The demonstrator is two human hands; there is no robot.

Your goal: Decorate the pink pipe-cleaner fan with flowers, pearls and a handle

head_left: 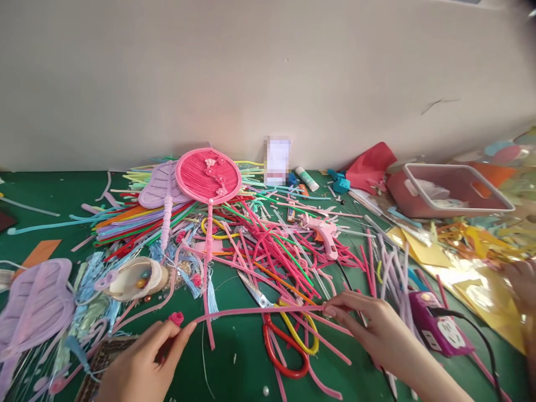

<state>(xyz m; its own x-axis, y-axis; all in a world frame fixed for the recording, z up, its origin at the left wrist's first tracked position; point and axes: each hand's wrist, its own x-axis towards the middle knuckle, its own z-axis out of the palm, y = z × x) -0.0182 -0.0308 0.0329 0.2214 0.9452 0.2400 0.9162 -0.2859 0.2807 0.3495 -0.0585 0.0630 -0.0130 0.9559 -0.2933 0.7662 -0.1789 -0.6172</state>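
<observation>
A light pink pipe cleaner [259, 310] stretches nearly straight between my two hands above the green table. Its left end is pinched between the thumb and forefinger of my left hand [144, 354]. The fingertips of my right hand [364, 315] close on the other end. A small dark pink rolled flower [176, 319] shows at my left forefinger; whether it is held or lies behind, I cannot tell. Beneath the pipe cleaner lie scissors [287, 365] with a red and a yellow handle. A round pink fan [209, 178] with small flowers rests farther back on loose pipe cleaners [272, 245].
A pink glue gun [322, 231] lies among the clutter. At the left are a cup of beads [161, 279] and a purple fan [37, 312]. A purple power socket [439, 324] with cables, a bin [456, 206] and another person's hand [521, 282] are at the right.
</observation>
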